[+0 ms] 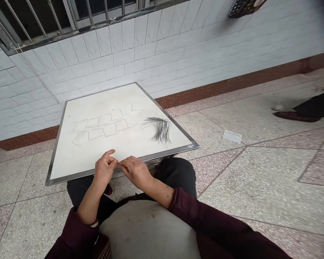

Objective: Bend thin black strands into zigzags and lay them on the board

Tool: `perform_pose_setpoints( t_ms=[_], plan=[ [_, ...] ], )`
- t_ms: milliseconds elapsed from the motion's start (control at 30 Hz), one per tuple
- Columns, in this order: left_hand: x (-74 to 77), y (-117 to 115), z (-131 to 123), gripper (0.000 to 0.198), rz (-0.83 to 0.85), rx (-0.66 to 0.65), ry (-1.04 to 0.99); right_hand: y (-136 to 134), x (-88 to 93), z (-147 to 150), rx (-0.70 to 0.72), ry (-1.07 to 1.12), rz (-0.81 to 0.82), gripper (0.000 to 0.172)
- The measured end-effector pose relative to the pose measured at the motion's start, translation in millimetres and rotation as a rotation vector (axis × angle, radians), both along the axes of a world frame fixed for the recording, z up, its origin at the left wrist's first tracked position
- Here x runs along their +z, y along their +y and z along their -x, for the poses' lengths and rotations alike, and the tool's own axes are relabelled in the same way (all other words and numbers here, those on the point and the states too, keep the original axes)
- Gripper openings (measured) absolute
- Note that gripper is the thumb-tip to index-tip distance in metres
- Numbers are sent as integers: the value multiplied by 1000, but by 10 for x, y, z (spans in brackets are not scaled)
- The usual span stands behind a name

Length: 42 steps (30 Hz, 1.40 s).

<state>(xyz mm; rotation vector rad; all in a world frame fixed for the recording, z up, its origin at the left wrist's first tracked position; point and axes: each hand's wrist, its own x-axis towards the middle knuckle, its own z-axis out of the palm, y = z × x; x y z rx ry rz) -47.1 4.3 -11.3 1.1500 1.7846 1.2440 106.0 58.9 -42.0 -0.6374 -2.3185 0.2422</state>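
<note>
My left hand point(106, 168) and my right hand point(137, 172) meet over the near edge of a white table point(97, 158) with a grey metal rim. Thumb and fingers are pinched together on both, fingertips almost touching. Whatever lies between them is too fine to make out. Beyond the hands, several thin dark strands bent into step shapes point(102, 126) lie in two rough rows. To their right is a loose pile of thin, mostly straight black strands point(161, 130).
A white tiled wall point(118, 64) with a barred window point(56, 18) stands behind the table. On the floor at right lie a white piece of paper point(232, 136) and another person's shoe point(297, 116). My knee point(176, 174) is under the near edge.
</note>
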Motion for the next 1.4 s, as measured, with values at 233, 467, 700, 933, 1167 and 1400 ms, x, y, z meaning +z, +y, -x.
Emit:
perform_pose_setpoints(
  t_ms=[233,467,700,933,1167,1400],
  plan=[
    [129,-70,-53,57,-56,21,-46,9,115,-31,-56,25,52,12],
    [137,-118,-82,54,-56,31,102,-8,171,-61,-72,26,72,12],
    [128,-91,-140,57,-80,131,154,-22,158,-24,-85,45,42,11],
    [127,-80,-165,53,-108,206,205,-14,132,36,-114,63,32,11],
    [102,-34,-193,49,-73,238,363,7,103,89,-153,43,22,11],
    [92,-7,-185,48,-36,227,407,18,81,103,-180,10,51,8]
  ],
)
